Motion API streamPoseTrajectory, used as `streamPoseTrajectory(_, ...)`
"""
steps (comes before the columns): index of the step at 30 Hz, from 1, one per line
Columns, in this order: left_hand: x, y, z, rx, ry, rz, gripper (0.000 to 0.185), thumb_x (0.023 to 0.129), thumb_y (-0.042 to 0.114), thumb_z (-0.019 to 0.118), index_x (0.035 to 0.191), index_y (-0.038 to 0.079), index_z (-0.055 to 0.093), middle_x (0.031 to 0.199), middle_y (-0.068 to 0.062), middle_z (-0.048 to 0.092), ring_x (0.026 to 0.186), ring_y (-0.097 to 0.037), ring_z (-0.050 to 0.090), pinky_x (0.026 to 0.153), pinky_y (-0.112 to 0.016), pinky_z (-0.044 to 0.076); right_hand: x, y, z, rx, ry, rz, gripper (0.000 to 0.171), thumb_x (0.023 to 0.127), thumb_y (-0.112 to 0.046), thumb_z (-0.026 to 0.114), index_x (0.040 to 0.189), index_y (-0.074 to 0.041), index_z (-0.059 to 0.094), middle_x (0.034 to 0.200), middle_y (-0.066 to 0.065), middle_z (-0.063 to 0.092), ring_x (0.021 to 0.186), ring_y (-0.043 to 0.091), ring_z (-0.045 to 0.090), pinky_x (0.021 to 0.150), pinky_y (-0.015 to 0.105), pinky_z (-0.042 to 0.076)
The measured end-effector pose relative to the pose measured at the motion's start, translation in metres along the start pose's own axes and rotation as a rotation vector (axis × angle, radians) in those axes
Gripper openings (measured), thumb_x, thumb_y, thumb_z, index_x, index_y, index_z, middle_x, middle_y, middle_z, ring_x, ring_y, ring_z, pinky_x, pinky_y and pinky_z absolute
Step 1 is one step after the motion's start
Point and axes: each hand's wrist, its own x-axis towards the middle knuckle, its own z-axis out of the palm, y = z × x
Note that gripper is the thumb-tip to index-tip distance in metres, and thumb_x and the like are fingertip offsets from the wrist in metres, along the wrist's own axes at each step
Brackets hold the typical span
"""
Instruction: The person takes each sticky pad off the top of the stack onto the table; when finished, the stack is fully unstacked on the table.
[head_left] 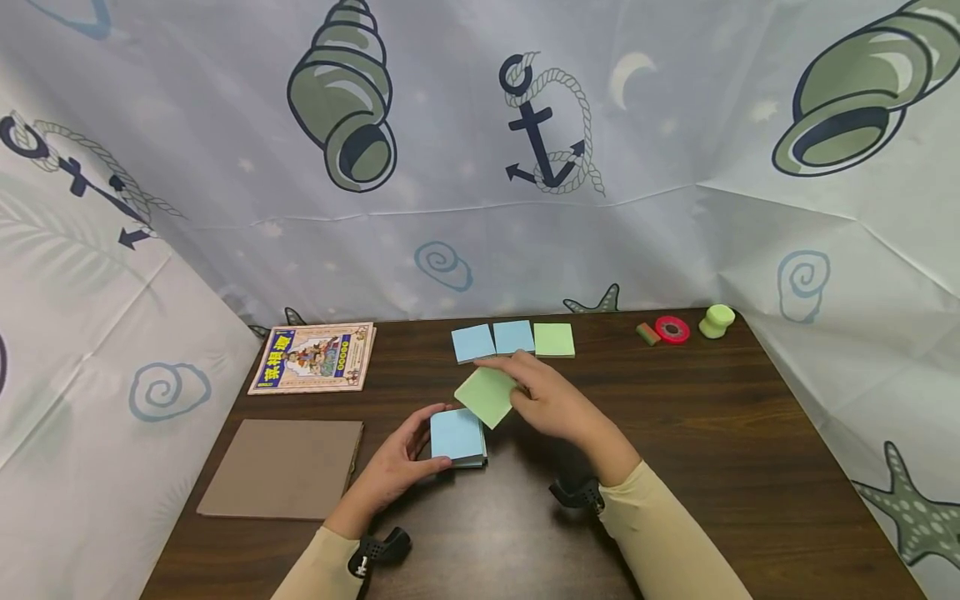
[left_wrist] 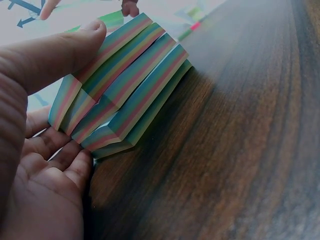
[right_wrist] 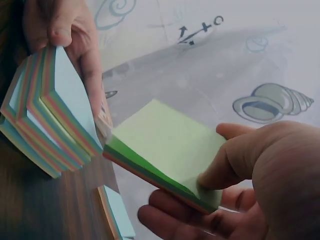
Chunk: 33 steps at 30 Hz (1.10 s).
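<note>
My left hand (head_left: 403,457) grips a stack of sticky note pads (head_left: 456,435), thumb on the near side and fingers round the far side. In the left wrist view the stack (left_wrist: 135,75) shows several striped layers, slightly askew, with a light blue sheet on top. My right hand (head_left: 549,396) pinches one pad with a light green top (head_left: 487,395) between thumb and fingers, just above and right of the stack. Seen from the right wrist, this green pad (right_wrist: 165,145) is held tilted, apart from the stack (right_wrist: 50,110).
Two blue pads (head_left: 474,342) and a green pad (head_left: 553,339) lie in a row at the back. Farther right are a small striped block (head_left: 648,334), a red ring (head_left: 672,330) and a green knob-shaped item (head_left: 717,321). A booklet (head_left: 313,358) and brown cardboard (head_left: 281,468) lie left.
</note>
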Motion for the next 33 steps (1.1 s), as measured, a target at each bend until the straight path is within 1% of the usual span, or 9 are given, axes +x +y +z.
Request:
streamPoseTrajectory(4, 0.0, -0.001, 0.0, -0.005, -0.004, 0.019, 0.091, 0.092, 0.008, 0.088, 0.167, 0.009, 0.037, 0.174, -0.015, 0.04, 0.165, -0.038, 0.031, 0.122, -0.008, 0.033, 0.0, 0.009, -0.006, -0.041, 0.109, -0.007, 0.067, 0.103, 0.001, 0.052, 0.153, -0.042, 0.062, 0.103, -0.003, 0.057, 0.081, 0.015, 0.048, 0.071, 0.031, 0.047)
streamPoseTrajectory(8, 0.0, -0.001, 0.0, 0.0, -0.009, 0.026, 0.09, 0.092, 0.008, 0.088, 0.167, 0.01, 0.037, 0.175, -0.013, 0.04, 0.165, -0.037, 0.03, 0.122, -0.008, 0.033, -0.001, 0.028, -0.013, -0.039, 0.263, 0.043, 0.044, 0.107, -0.005, 0.054, 0.134, -0.03, 0.076, 0.104, -0.003, 0.061, 0.076, 0.015, 0.048, 0.068, 0.03, 0.046)
streamPoseTrajectory(12, 0.0, -0.002, 0.0, 0.011, -0.01, 0.026, 0.09, 0.093, 0.01, 0.088, 0.167, 0.011, 0.038, 0.175, -0.013, 0.039, 0.166, -0.037, 0.029, 0.123, -0.008, 0.032, -0.002, 0.056, -0.018, -0.013, 0.452, 0.125, 0.031, 0.108, -0.008, 0.057, 0.122, -0.023, 0.08, 0.105, -0.002, 0.063, 0.075, 0.017, 0.051, 0.065, 0.03, 0.045)
streamPoseTrajectory(17, 0.0, -0.003, 0.0, 0.017, -0.01, 0.026, 0.09, 0.093, 0.01, 0.088, 0.167, 0.01, 0.037, 0.175, -0.015, 0.038, 0.165, -0.04, 0.029, 0.123, -0.008, 0.032, -0.007, 0.096, -0.016, 0.099, 0.679, 0.163, 0.027, 0.108, -0.005, 0.058, 0.117, -0.017, 0.08, 0.105, 0.007, 0.065, 0.07, 0.019, 0.053, 0.061, 0.026, 0.048)
streamPoseTrajectory(19, 0.0, -0.003, 0.0, 0.016, -0.011, 0.024, 0.09, 0.093, 0.01, 0.088, 0.167, 0.009, 0.037, 0.175, -0.015, 0.038, 0.165, -0.039, 0.029, 0.123, -0.008, 0.031, -0.01, 0.109, -0.014, 0.169, 0.738, 0.159, 0.025, 0.11, -0.005, 0.057, 0.118, -0.012, 0.079, 0.109, 0.011, 0.065, 0.066, 0.023, 0.056, 0.057, 0.028, 0.055)
streamPoseTrajectory(22, -0.001, -0.002, 0.0, 0.018, -0.008, 0.019, 0.09, 0.093, 0.01, 0.088, 0.167, 0.009, 0.038, 0.175, -0.014, 0.039, 0.165, -0.038, 0.03, 0.123, -0.008, 0.031, -0.014, 0.123, -0.01, 0.285, 0.807, 0.152, 0.023, 0.113, -0.008, 0.056, 0.12, -0.006, 0.078, 0.116, 0.016, 0.061, 0.066, 0.037, 0.06, 0.055, 0.037, 0.063)
streamPoseTrajectory(25, -0.001, -0.001, 0.001, 0.019, -0.007, 0.022, 0.09, 0.092, 0.01, 0.088, 0.167, 0.009, 0.038, 0.175, -0.014, 0.04, 0.165, -0.038, 0.03, 0.123, -0.008, 0.031, -0.017, 0.132, -0.01, 0.352, 0.88, 0.167, 0.023, 0.112, -0.008, 0.059, 0.125, -0.002, 0.077, 0.121, 0.021, 0.059, 0.075, 0.044, 0.06, 0.063, 0.036, 0.066)
streamPoseTrajectory(29, -0.001, -0.001, 0.0, 0.008, -0.009, 0.021, 0.09, 0.092, 0.01, 0.088, 0.167, 0.008, 0.037, 0.175, -0.015, 0.039, 0.165, -0.038, 0.031, 0.122, -0.008, 0.033, -0.021, 0.14, -0.014, 0.391, 0.919, 0.237, 0.033, 0.107, 0.0, 0.066, 0.139, -0.003, 0.071, 0.129, 0.023, 0.054, 0.086, 0.028, 0.063, 0.074, 0.018, 0.061)
streamPoseTrajectory(33, 0.0, -0.002, -0.001, 0.011, -0.006, 0.015, 0.09, 0.092, 0.011, 0.088, 0.167, 0.009, 0.038, 0.175, -0.014, 0.039, 0.165, -0.036, 0.031, 0.122, -0.008, 0.033, -0.024, 0.146, -0.018, 0.395, 0.933, 0.306, 0.043, 0.103, 0.005, 0.068, 0.145, -0.004, 0.068, 0.136, 0.023, 0.051, 0.087, 0.007, 0.062, 0.075, 0.009, 0.054)
